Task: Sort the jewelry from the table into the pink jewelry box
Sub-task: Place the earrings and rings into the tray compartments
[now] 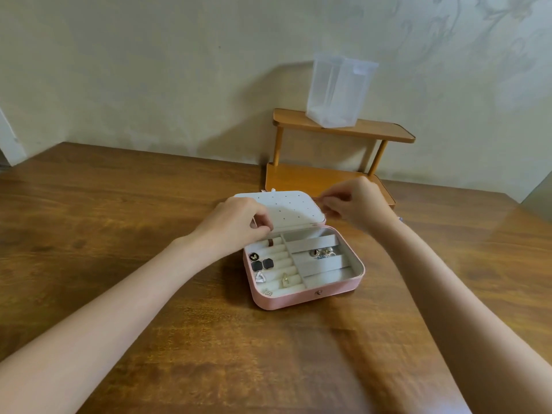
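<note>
Wooden table: pink jewelry box, long axis left-right, lid rearward.

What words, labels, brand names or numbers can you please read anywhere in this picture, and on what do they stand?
None can be read. The pink box, its lid, the clear container, the wooden shelf and the table show no print; the wall has only a faint floral pattern.

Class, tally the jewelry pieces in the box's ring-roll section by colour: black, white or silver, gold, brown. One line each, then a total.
Black: 3
White or silver: 2
Gold: 1
Brown: 1
Total: 7
</note>
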`<state>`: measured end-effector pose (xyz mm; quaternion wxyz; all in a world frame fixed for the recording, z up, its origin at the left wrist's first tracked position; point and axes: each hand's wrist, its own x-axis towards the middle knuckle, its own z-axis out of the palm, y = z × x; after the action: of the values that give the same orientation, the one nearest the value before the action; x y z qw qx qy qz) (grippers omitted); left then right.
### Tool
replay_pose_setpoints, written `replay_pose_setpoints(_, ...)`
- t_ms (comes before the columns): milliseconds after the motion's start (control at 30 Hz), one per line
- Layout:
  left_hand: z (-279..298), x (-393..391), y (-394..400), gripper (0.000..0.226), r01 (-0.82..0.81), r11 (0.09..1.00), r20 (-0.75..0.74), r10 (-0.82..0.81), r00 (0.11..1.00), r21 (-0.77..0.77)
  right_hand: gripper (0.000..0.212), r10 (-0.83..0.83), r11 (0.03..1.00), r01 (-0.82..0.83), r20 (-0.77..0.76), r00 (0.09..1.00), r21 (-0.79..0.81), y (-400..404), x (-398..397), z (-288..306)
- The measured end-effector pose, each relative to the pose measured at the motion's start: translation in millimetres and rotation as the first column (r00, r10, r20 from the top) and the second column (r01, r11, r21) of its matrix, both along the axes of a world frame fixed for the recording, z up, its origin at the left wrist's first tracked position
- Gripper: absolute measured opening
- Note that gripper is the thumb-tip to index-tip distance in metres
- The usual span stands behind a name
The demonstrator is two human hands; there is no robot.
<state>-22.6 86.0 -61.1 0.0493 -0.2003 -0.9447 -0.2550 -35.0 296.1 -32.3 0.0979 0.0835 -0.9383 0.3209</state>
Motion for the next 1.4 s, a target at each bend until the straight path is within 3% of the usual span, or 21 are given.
replay_pose_setpoints(133, 5, -10, 24, 0.014, 0.067, 0.997, 0.016, -0.068, 0.998, 0.023, 0.025, -0.231, 0.973, 0.232, -0.099, 0.968, -0.001, 40, -12, 2)
replay_pose_setpoints(233, 5, -17, 38, 0.018, 0.102, 0.994, 0.045, -0.103, 0.994, 0.025, 0.033, -0.302, 0.946, 0.311, -0.100, 0.948, 0.090, 59, -25, -4)
replay_pose_setpoints(400, 3, -25, 51, 0.020, 0.129, 0.992, 0.065, -0.129, 0.989, 0.004, 0.033, -0.214, 0.915, 0.177, 0.064, 0.975, 0.363, 67, -46, -37)
replay_pose_setpoints(533, 1, -26, 53, 0.021, 0.122, 0.992, 0.070, -0.123, 0.990, 0.011, 0.024, -0.191, 0.909, 0.155, 0.054, 0.980, 0.386, 73, -49, -54)
replay_pose_setpoints(667, 3, -23, 55, 0.023, 0.124, 0.992, 0.046, -0.125, 0.991, 0.033, 0.018, -0.214, 0.932, 0.207, -0.009, 0.977, 0.299, 78, -40, -52)
replay_pose_setpoints(800, 9, -19, 60, 0.021, 0.112, 0.986, 0.023, -0.116, 0.993, 0.122, 0.011, -0.244, 0.966, 0.244, -0.011, 0.970, 0.085, 75, -25, -29)
replay_pose_setpoints(900, 13, -14, 64, 0.013, 0.052, 0.941, 0.120, -0.098, 0.988, 0.335, 0.005, -0.045, 0.938, 0.090, 0.141, 0.989, -0.335, 54, -4, -4)
replay_pose_setpoints(933, 15, -11, 65, 0.009, 0.007, 0.892, 0.208, -0.113, 0.971, 0.453, 0.005, 0.051, 0.887, 0.034, 0.169, 0.984, -0.460, 44, 4, 2)
replay_pose_setpoints(1000, 21, -4, 65, 0.011, -0.126, 0.762, 0.371, -0.158, 0.915, 0.636, 0.005, 0.152, 0.827, -0.034, 0.165, 0.974, -0.561, 27, 13, 8)
replay_pose_setpoints(1167, 27, 11, 54, 0.005, -0.274, 0.645, 0.426, -0.089, 0.900, 0.714, 0.006, 0.232, 0.794, -0.127, 0.103, 0.967, -0.595, 5, 25, 7)
replay_pose_setpoints(1400, 34, 21, 36, 0.004, -0.429, 0.495, 0.551, -0.125, 0.825, 0.756, 0.009, 0.219, 0.882, -0.187, 0.027, 0.975, -0.432, -22, 32, 8)
